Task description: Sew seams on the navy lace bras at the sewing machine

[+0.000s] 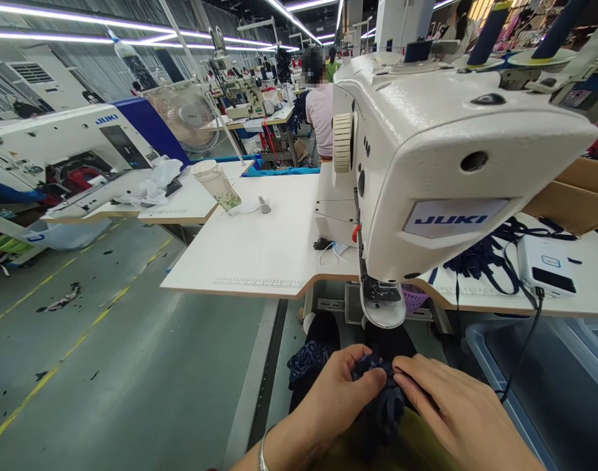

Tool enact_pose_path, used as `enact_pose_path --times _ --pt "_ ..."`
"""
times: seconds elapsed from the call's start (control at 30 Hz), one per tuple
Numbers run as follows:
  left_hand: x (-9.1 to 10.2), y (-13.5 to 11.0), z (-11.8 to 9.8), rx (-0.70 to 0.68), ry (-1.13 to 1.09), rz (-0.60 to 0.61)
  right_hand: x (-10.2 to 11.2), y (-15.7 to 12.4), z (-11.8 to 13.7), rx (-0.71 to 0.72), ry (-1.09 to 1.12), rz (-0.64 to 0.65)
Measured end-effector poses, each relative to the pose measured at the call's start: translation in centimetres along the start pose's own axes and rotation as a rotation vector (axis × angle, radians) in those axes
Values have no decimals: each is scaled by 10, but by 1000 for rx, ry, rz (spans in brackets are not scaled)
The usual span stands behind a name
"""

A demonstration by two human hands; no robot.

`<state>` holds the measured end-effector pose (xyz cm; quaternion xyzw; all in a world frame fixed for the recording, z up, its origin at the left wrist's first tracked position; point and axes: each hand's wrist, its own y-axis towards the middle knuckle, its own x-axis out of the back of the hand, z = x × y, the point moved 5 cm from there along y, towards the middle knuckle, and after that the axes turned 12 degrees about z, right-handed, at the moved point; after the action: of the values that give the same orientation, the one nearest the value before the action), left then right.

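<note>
Over my lap, my left hand (345,386) pinches a bunched piece of dark navy fabric (390,399) between thumb and fingers. From the other side, my right hand (446,399) is closed with its fingertips on the edge of the same cloth. Fine detail between the fingertips is too small to make out. Another patterned navy fabric piece (306,361) lies on my thigh, left of my hands. Just beyond my hands stands a white JUKI sewing machine (407,150), its rounded work arm (385,314) pointing toward me.
A white tabletop (250,255) with a cup (215,183) extends left. At right lie dark straps (480,261), a white power bank (547,265) with a hanging cable, and a clear plastic bin (490,353) below. A second sewing machine (68,157) and a seated person (320,118) are farther off.
</note>
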<state>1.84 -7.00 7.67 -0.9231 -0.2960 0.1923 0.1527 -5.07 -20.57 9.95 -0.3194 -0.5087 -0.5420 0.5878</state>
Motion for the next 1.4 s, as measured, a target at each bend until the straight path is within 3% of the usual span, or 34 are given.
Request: enact_pose_path --times 0.23,0.57,0.77,0.87,1.0,1.13,1.27,1.4 --pt "1 1 -2 -15 85 -9 -1 3 -1 -17 45 31" --pt "-3 1 8 18 21 25 -8 2 -1 22 226 108" --pt "-5 4 19 50 -89 41 -3 -1 -26 -245 560 163" --pt "-4 4 19 47 -154 48 -6 -3 -29 -250 601 211" --pt "-3 3 7 -87 -101 87 -25 0 -24 -263 697 320" --pt "-5 1 -1 -152 -111 149 -41 2 -26 -333 880 335" --pt "-3 1 3 -135 -174 138 -31 0 -33 -337 999 271" --pt "1 4 16 -107 -344 75 -7 -2 -33 -264 774 271"
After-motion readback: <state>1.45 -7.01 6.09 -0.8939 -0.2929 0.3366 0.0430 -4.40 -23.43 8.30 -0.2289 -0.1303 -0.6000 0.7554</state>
